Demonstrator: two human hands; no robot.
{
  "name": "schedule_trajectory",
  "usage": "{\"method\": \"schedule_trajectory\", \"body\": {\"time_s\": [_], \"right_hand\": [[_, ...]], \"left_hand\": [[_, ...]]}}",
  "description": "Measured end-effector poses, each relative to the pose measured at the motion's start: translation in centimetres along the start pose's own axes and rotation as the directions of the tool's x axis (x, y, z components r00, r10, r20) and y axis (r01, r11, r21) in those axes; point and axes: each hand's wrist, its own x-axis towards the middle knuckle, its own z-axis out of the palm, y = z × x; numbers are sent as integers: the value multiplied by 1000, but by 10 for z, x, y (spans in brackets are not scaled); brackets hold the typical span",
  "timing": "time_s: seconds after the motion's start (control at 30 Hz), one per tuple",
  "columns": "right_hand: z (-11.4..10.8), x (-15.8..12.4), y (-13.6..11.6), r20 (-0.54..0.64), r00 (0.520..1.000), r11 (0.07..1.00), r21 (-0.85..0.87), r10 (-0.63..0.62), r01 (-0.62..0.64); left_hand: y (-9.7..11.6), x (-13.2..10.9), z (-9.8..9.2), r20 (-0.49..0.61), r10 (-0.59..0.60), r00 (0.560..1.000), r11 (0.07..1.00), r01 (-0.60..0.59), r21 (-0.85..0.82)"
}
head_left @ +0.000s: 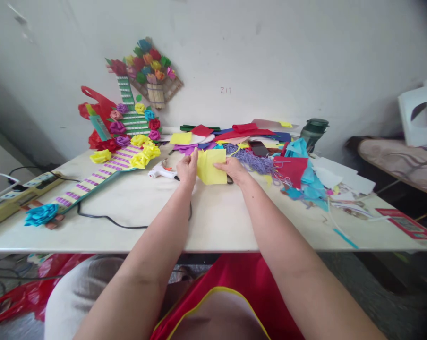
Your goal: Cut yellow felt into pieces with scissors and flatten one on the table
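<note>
A yellow sheet of paper (210, 166) is held just above the white table (217, 222) near its middle. My left hand (187, 168) pinches the sheet's left edge. My right hand (232, 169) grips its right edge, fingers closed on it. Something dark, perhaps scissors (229, 179), lies under my right hand. A white glue gun (161, 172) rests just left of my left hand, its black cord (110, 219) trailing toward the table's front.
A long striped craft piece with paper roses (103, 172) lies at the left. Coloured paper sheets (234, 134), purple string (256, 163), red and blue scraps (300, 172), a phone (258, 148) and a dark green bottle (313, 132) crowd the back and right. A power strip (22, 191) sits far left.
</note>
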Motion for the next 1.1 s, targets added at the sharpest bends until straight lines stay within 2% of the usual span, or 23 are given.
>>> {"method": "schedule_trajectory", "body": {"time_s": [0.1, 0.27, 0.4, 0.53, 0.87, 1.1], "right_hand": [[-2, -5, -6, 55, 997, 998, -17, 53, -52], [-3, -5, -4, 92, 992, 996, -39, 88, -84], [-5, -1, -1, 26, 1000, 999, -47, 4, -2], [-5, 0, -1, -41, 999, 996, -87, -35, 32], [-1, -1, -2, -25, 997, 996, 32, -79, 79], [-1, 3, 2, -50, 989, 989, 50, -139, 141]], "left_hand": [[2, 0, -3, -60, 56, 997, 990, -48, 134], [1, 2, 1, -6, 115, 993, 954, -109, 280], [-2, 3, 3, -14, 102, 995, 971, -97, 217], [-3, 2, 2, 35, 72, 997, 987, -76, 141], [-7, 4, 5, -23, 141, 990, 965, -133, 226], [-7, 3, 6, -35, 60, 998, 989, -55, 139]]}}
